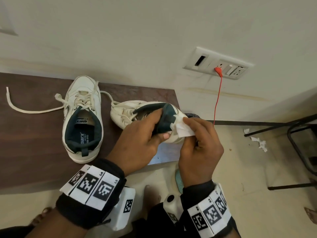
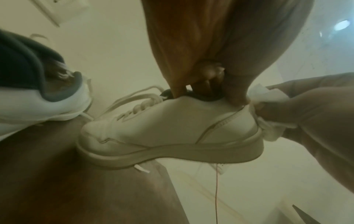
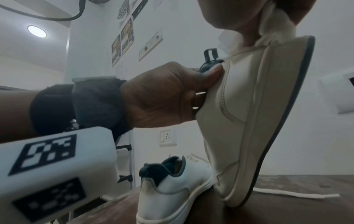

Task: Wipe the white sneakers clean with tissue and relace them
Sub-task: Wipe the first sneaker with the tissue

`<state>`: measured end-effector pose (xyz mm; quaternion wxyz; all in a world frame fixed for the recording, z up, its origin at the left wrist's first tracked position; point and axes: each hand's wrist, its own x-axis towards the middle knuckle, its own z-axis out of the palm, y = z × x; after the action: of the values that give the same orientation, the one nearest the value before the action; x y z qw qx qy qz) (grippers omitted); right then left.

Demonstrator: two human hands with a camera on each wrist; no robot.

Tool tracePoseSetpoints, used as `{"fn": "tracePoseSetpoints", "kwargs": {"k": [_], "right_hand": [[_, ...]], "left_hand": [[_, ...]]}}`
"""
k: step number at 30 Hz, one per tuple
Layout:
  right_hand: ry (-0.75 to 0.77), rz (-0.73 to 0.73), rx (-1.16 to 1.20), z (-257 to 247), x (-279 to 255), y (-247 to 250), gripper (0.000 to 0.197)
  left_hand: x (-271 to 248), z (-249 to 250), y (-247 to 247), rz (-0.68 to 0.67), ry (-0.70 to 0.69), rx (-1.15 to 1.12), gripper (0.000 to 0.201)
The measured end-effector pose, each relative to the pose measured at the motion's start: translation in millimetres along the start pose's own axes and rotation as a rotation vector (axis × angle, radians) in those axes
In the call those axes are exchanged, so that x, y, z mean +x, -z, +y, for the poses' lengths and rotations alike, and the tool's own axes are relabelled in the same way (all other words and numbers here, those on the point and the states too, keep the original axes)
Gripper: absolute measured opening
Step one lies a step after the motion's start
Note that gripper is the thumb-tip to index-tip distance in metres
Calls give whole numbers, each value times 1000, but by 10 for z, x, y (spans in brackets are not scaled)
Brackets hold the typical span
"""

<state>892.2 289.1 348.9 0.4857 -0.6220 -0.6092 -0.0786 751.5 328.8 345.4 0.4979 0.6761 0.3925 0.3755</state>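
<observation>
My left hand (image 1: 147, 133) grips a white sneaker (image 1: 137, 114) by its dark collar, fingers inside the opening and thumb outside; its heel is raised and its toe rests on the brown table (image 1: 30, 152). My right hand (image 1: 197, 140) pinches a white tissue (image 1: 184, 130) and holds it against the sneaker's heel. In the left wrist view the held sneaker (image 2: 172, 128) shows side-on with the tissue (image 2: 268, 131) at its heel. The right wrist view shows its sole edge (image 3: 277, 121) and the tissue (image 3: 273, 33). The second sneaker (image 1: 82, 117) stands on the table to the left, its laces (image 1: 30, 109) loose.
The table ends just right of the held shoe. A wall socket plate (image 1: 217, 64) holds a red cable (image 1: 217, 97) hanging down. Crumpled tissue scraps (image 1: 257, 140) lie on the floor beside a black metal frame (image 1: 300, 143).
</observation>
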Motion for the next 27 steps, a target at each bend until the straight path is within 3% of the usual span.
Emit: {"fn": "tracePoseSetpoints", "kwargs": {"k": [3,11,14,18,27], "right_hand": [[-2,31,9,28,79,90,32],[6,9,90,99,272,141,31],[-8,-70,126,173,265,42,28],[-55,-278,111,282,161,-180,30],[14,-394,2,299,36,-344,36]], "left_hand": [[11,176,-101,23,11,-44,41],[92,392,-172,75,247,-397,20],[133,229,-159,57,401,-515,8],[97,-53,-230,80,583,-611,14],[88,-308,-263,119,528,-577,24]]}}
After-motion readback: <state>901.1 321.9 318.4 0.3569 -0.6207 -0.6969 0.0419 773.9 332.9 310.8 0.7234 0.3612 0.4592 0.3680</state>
